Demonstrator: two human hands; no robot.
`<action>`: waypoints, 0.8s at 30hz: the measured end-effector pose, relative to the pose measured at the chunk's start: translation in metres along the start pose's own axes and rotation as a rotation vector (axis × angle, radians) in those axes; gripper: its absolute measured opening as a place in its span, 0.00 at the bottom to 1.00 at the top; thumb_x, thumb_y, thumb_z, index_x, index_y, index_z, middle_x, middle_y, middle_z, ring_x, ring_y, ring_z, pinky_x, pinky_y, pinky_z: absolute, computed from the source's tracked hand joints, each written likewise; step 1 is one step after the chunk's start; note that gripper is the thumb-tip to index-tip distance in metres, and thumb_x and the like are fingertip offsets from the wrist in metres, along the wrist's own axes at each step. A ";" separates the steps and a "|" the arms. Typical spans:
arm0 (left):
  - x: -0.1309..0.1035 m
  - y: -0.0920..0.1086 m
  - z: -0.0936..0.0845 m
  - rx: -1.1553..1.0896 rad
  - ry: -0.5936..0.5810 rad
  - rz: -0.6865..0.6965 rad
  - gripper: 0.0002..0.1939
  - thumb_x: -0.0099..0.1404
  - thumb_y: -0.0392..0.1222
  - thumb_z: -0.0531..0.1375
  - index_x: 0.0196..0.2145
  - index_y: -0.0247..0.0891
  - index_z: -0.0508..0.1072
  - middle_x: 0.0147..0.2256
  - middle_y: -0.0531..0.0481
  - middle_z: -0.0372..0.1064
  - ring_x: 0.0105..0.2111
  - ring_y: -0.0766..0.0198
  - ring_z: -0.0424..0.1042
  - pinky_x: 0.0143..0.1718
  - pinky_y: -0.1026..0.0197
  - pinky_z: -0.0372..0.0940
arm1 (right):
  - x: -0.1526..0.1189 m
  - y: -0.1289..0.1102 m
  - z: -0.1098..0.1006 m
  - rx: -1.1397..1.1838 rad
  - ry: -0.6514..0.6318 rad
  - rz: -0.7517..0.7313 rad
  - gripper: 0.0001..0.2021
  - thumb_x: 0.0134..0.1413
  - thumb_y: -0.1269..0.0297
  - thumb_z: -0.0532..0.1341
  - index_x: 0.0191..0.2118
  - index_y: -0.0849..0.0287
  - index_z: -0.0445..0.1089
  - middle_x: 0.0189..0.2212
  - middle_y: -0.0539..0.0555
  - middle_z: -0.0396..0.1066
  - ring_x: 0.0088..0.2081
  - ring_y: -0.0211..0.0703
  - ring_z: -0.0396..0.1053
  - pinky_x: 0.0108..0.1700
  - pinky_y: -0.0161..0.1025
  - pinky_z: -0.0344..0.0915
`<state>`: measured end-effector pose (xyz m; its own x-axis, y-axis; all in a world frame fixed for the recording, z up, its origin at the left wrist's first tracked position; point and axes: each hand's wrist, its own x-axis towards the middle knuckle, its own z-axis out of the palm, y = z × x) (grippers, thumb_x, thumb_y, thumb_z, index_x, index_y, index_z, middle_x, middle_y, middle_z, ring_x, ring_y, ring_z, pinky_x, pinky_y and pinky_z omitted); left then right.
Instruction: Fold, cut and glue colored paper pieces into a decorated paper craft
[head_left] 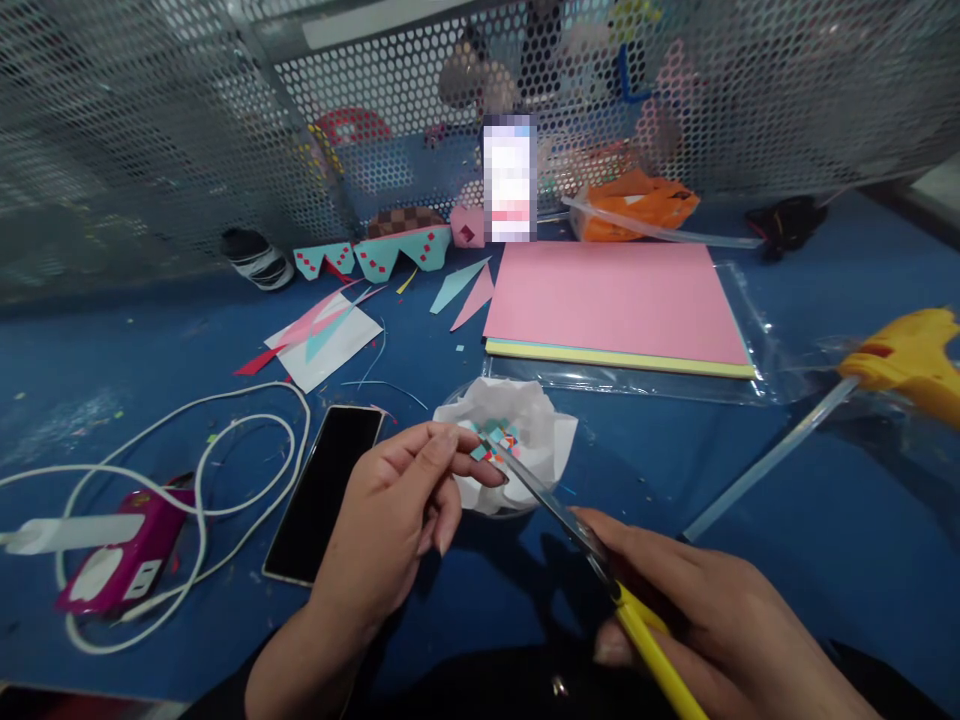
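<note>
My right hand (675, 610) is wrapped round yellow-handled scissors (592, 550), whose blades point up and left over a white paper-lined bowl (551, 430). Small colored paper scraps (495, 443) lie inside the bowl. At the bowl's left edge, my left hand (409, 490) has thumb and index finger pinched together near the blade tips. What that pinch holds, if anything, is too small to make out. A phone (322, 500) lies face down or dark just left of my left hand.
Pink sheets (615, 300) sit on clear plastic, with a yellow glue gun (907, 365) at right. Cut teal pieces (401, 253), paper strips (322, 320), a white cable (202, 500) and a magenta case (135, 550) lie left. A lit phone (510, 180) leans on the mesh (405, 90).
</note>
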<state>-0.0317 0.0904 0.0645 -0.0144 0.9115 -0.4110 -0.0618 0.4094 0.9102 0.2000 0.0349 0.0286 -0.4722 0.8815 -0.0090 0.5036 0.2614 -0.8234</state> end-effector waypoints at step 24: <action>0.001 -0.001 -0.004 0.080 0.003 0.015 0.08 0.62 0.43 0.66 0.34 0.35 0.75 0.28 0.51 0.77 0.12 0.81 0.57 0.15 0.73 0.47 | 0.001 -0.001 -0.001 0.011 0.036 0.017 0.23 0.56 0.64 0.64 0.59 0.48 0.66 0.37 0.47 0.79 0.34 0.39 0.78 0.37 0.30 0.75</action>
<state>-0.0357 0.0908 0.0635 -0.0182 0.9175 -0.3973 0.0188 0.3976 0.9174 0.1994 0.0357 0.0303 -0.4371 0.8994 -0.0023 0.5035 0.2425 -0.8293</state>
